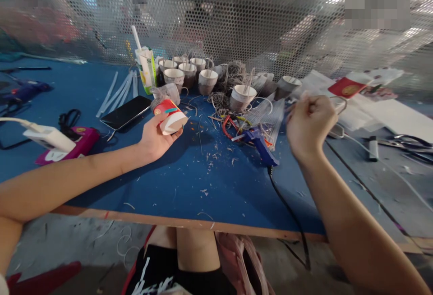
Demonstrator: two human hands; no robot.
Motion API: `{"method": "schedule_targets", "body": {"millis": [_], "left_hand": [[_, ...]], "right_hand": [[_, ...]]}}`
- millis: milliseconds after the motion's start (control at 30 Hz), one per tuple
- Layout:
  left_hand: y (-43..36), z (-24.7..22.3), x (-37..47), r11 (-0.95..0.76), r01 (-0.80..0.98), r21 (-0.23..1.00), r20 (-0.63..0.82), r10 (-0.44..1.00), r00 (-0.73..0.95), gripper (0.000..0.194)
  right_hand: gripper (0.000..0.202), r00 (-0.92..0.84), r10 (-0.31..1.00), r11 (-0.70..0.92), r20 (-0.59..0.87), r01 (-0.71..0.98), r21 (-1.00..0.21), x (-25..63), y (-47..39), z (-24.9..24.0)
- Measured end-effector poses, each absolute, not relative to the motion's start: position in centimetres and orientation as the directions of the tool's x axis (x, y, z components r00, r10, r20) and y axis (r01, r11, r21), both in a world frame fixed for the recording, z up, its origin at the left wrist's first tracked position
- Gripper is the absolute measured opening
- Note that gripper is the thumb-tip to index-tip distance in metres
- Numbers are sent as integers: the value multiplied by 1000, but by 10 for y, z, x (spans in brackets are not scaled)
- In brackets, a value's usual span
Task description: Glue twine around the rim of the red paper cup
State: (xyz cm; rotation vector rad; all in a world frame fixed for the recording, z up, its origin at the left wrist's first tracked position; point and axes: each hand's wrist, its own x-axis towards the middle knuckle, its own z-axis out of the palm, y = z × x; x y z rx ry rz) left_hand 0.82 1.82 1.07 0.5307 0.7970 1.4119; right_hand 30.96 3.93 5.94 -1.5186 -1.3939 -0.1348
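Note:
My left hand (153, 138) is wrapped around a red and white paper cup (173, 122), tilted on its side just above the blue table. My right hand (314, 121) is raised in a fist over the right of the table. A thin wire-like loop (342, 104) shows beside its knuckles, but what the fingers hold is hidden. Between my hands lies a blue glue gun (260, 145), its nozzle pointing left. Behind it are clear glue sticks (275, 121) and a tangle of grey cord (220, 99). Several cups with grey-brown wrapped sides, such as one wrapped cup (241, 99), stand along the back.
A perforated metal screen (203, 20) rises behind the table. On the left lie a phone (126, 113), a magenta power strip (83, 141) with a white plug, and another glue gun (27, 92). Pliers (406, 141) lie at right. The black cable (287, 205) hangs over the front edge.

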Motion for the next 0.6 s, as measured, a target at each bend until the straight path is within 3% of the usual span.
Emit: {"method": "schedule_targets", "body": {"millis": [200,267,367,467,533,600], "left_hand": [[17,6,10,99,-556,825,-55,994,94,30],[17,3,11,69,-538,840,-6,993,118,37],[17,-1,11,10,-468,884,64,988,143,53],[15,-4,10,-159,-299,941,189,979,74,67],[12,-4,9,-332,-136,934,339,940,33,68],[9,-2,9,-419,-44,907,422,904,71,66]], "right_hand": [[27,228,883,97,411,767,-634,311,49,65],[15,94,903,191,419,787,-587,300,49,64],[32,-204,865,425,459,783,-454,289,44,67],[21,-338,788,541,515,778,-319,290,38,74],[21,-325,778,542,538,780,-313,291,32,78],[29,-311,804,544,506,728,-417,287,22,78]]}}
